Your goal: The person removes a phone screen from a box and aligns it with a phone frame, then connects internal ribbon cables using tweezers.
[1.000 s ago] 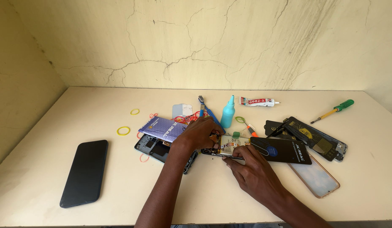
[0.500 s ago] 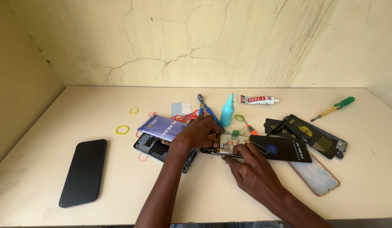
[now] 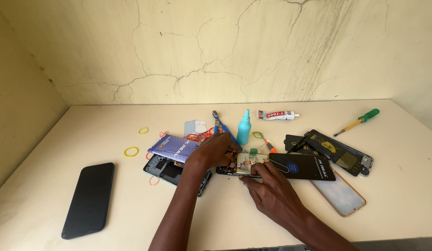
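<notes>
An opened phone with its battery and board exposed (image 3: 244,163) lies in the middle of the cream table (image 3: 318,218). My left hand (image 3: 215,149) rests on its left end with the fingers curled down onto it. My right hand (image 3: 271,190) grips the phone's near edge, fingertips pressed on the part by the battery. A black flat pack with a blue round mark (image 3: 302,166) lies over the phone's right end. Whether a small tool sits between my fingers is hidden.
A black phone (image 3: 89,199) lies face down at the left. Around the hands are a purple pack (image 3: 174,148), a dark phone frame (image 3: 165,170), a blue bottle (image 3: 244,128), a glue tube (image 3: 277,114), a green screwdriver (image 3: 358,121), more phone parts (image 3: 341,155), and yellow rubber bands (image 3: 131,151).
Both hands stay on the opened phone; the right hand's fingers have shifted slightly along its near edge. Nothing else on the table has moved.
</notes>
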